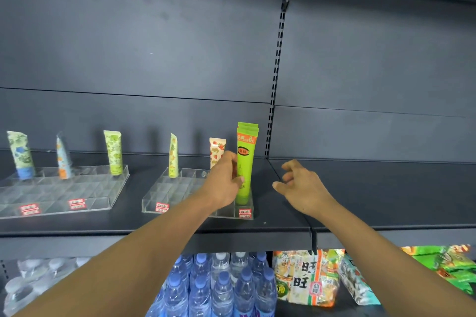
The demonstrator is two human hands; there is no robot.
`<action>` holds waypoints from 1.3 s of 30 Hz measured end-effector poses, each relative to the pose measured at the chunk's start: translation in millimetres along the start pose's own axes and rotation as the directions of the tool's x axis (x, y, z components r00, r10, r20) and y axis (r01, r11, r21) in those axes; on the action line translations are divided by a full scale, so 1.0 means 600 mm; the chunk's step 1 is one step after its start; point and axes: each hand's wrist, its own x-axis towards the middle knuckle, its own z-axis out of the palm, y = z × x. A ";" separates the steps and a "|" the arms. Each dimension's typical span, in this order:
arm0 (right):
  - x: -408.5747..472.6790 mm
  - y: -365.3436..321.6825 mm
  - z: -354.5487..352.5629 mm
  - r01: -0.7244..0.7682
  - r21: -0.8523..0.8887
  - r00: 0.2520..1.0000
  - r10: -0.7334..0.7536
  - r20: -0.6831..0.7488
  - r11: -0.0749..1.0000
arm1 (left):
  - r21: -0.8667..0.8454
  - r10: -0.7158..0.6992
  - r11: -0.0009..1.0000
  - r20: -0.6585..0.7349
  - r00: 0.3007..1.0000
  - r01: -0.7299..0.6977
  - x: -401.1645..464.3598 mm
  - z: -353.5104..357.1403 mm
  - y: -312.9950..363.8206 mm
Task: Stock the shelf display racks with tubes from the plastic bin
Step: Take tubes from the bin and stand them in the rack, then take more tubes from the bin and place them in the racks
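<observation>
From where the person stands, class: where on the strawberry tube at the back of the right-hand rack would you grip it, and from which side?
Pinch the strawberry tube by its flat crimped top, coming down from above. It stands upright, cap down in the clear rack; the left hand and green tube block its lower body from the front.

Two racks (pixel 61 198) (pixel 180 193) sit side by side on the shelf (pixel 386 193), tubes (pixel 246 162) standing in them, bottles (pixel 221 288) below.
</observation>
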 end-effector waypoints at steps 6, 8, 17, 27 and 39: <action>-0.023 -0.018 -0.004 0.045 -0.039 0.999 -0.046 -0.021 0.998 | 0.103 -0.002 0.995 0.000 1.000 0.002 -0.015 -0.008 -0.013; -0.039 -0.027 -0.005 0.058 -0.069 0.998 -0.059 -0.009 0.996 | 0.250 0.045 0.967 -0.014 0.999 -0.040 -0.030 -0.022 -0.018; -0.171 -0.091 0.016 0.114 -0.293 0.992 -0.123 -0.012 0.949 | 0.487 0.242 0.834 0.097 0.965 -0.258 -0.155 -0.123 -0.019; -0.330 -0.064 0.177 0.100 -0.341 0.977 -0.026 0.213 0.935 | 0.552 0.020 0.809 0.317 0.948 -0.201 -0.335 -0.088 -0.163; -0.480 0.105 0.433 0.101 -0.300 0.793 0.105 0.600 0.949 | 0.665 -0.432 0.746 0.445 0.784 0.033 -0.542 0.054 -0.399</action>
